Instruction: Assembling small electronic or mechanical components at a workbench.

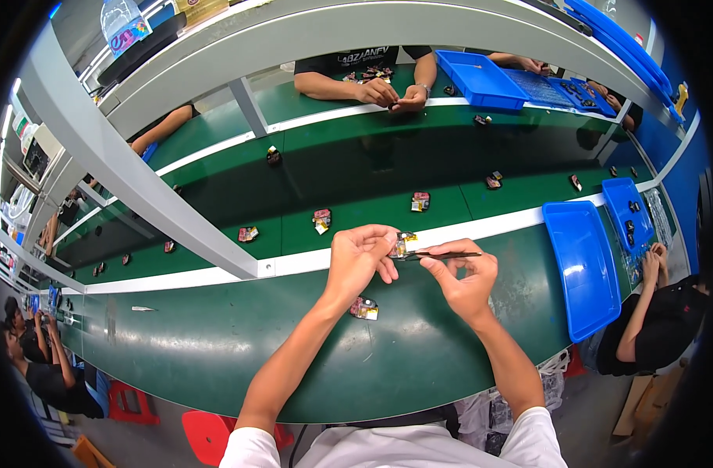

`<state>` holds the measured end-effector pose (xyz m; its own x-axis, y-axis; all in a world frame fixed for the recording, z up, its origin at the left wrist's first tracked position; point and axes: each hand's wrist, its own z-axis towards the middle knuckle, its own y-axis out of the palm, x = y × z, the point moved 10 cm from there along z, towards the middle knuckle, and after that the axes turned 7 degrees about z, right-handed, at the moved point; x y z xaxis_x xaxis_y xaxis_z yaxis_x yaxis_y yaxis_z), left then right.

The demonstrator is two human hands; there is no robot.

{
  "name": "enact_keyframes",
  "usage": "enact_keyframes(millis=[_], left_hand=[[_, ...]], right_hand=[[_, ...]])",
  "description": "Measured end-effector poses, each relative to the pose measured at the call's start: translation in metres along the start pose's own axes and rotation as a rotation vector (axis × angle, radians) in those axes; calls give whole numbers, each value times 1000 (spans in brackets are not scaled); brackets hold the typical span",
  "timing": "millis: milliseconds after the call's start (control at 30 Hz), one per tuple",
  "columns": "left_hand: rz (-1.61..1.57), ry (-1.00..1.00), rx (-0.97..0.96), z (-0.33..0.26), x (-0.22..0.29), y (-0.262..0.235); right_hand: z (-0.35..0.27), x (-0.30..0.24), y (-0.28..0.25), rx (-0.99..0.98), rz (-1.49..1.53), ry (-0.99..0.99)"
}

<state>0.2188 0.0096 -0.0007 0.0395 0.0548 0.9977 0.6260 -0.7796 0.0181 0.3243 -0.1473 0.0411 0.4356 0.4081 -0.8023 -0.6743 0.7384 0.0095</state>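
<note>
My left hand (355, 261) pinches a small electronic assembly (401, 245) between thumb and fingers, above the near edge of the belt. It has a clear or silvery part and a bit of yellow; my fingertips hide some of it. In my right hand (467, 282) are dark, slender tweezers (454, 254), held nearly level. Their tip points left and reaches the assembly; whether it grips a part is too small to tell. A similar assembly (364, 308), pink and black with a yellow-and-white piece, lies on the green worktable (216, 343) beside my left forearm.
Similar assemblies (321, 221) sit spaced along the green conveyor belt (356, 171) ahead. A blue tray (583, 273) stands at the right. A white metal post (138, 148) slants across the left. Co-workers sit across the belt and at both sides; a red stool (204, 437) is below.
</note>
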Motion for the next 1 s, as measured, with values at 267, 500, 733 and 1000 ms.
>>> enact_keyframes(millis=[267, 500, 733, 1000], left_hand=[[10, -16, -39, -1, -2, 12], [-28, -75, -34, 4, -11, 10], [-56, -97, -21, 2, -14, 13], [-2, -103, -94, 6, -13, 16]], right_hand=[[-3, 8, -2, -18, 8, 45], [0, 9, -5, -27, -22, 41], [-3, 13, -7, -36, -10, 37], [-2, 12, -7, -72, -40, 27]])
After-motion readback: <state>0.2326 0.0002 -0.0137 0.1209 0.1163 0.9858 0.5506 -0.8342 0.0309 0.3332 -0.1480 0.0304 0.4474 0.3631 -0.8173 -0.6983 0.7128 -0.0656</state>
